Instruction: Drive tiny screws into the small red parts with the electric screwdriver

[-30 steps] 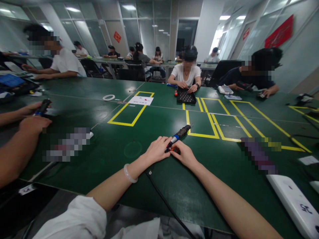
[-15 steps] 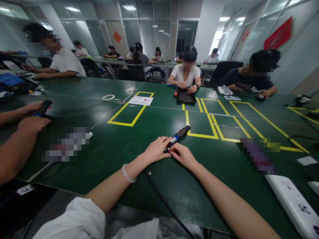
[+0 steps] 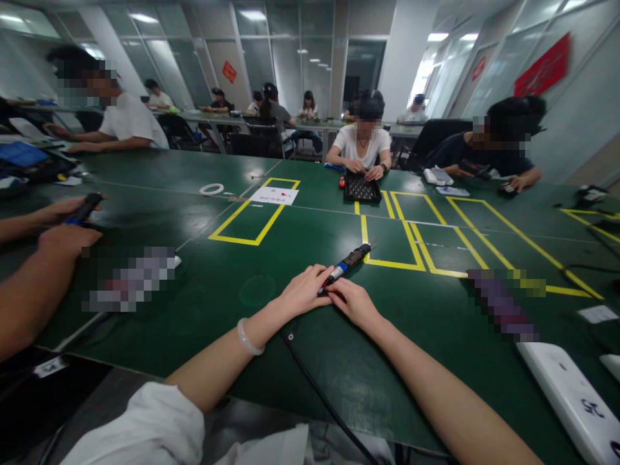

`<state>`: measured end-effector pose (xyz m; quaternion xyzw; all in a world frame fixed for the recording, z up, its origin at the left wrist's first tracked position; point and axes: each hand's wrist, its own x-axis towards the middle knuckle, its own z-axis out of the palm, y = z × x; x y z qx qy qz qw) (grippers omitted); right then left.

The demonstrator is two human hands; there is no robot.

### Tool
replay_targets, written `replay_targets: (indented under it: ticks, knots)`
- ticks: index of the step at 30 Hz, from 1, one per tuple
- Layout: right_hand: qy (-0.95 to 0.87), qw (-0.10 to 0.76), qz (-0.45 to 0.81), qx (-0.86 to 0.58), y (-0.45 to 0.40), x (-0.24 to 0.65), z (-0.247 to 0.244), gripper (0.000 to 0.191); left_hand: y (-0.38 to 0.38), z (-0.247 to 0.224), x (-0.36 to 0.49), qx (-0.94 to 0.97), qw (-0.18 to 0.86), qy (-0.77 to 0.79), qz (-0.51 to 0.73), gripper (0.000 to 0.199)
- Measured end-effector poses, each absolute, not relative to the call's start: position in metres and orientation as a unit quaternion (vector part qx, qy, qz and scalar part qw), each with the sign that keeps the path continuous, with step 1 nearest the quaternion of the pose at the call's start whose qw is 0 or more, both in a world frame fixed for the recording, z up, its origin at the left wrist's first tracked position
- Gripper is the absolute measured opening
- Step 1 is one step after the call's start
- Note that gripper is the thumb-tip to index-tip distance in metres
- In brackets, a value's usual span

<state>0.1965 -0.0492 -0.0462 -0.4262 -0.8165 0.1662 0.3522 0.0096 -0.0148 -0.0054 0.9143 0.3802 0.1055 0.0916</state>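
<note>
An electric screwdriver [image 3: 347, 263] lies slanted on the green table, its thin bit pointing away to the right. Part of its casing looks open, with a silvery section, a blue band and a bit of red near its rear. My left hand [image 3: 306, 289] is closed over the rear part from the left, fingers along its side. From the right, my right hand [image 3: 356, 301] pinches at the rear end with thumb and fingers; exactly what lies between those fingertips is hidden. A black cable [image 3: 317, 386] with a small ring terminal [image 3: 290, 336] beside it runs below my hands.
Yellow tape rectangles [image 3: 394, 263] mark the table [image 3: 213, 336]. A paper sheet [image 3: 275, 196] and a white tape ring [image 3: 212, 189] lie farther off. Across sits a co-worker with a black tray [image 3: 362, 188]. A co-worker's hands hold a similar tool [image 3: 87, 208] at left. A white power strip [image 3: 571, 394] is at right.
My right fingers have drawn slightly closer together at the screwdriver's rear end. The screwdriver and my left hand stay in nearly the same place.
</note>
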Motion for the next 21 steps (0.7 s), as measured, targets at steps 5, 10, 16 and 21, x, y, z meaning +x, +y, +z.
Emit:
replay_targets:
  ticks: [5,10,16,21]
  knots:
    - [-0.808,0.358,0.193,-0.425,-0.051,0.195,-0.043,0.015,-0.016,-0.006,0.010,0.910,0.079,0.396,0.098,0.069]
    - [-0.792,0.363,0.202,-0.448,-0.054,0.198,-0.040,0.028,-0.014,-0.009,0.010,0.904,0.079,0.406,0.103,0.064]
    - [-0.777,0.374,0.214,-0.459,-0.052,0.204,-0.044,0.027,-0.011,-0.009,0.006,0.902,0.051,0.415,0.109,0.060]
    - [-0.778,0.363,0.219,-0.463,-0.052,0.208,-0.042,0.024,0.005,-0.007,-0.014,0.877,-0.002,0.472,0.092,0.058]
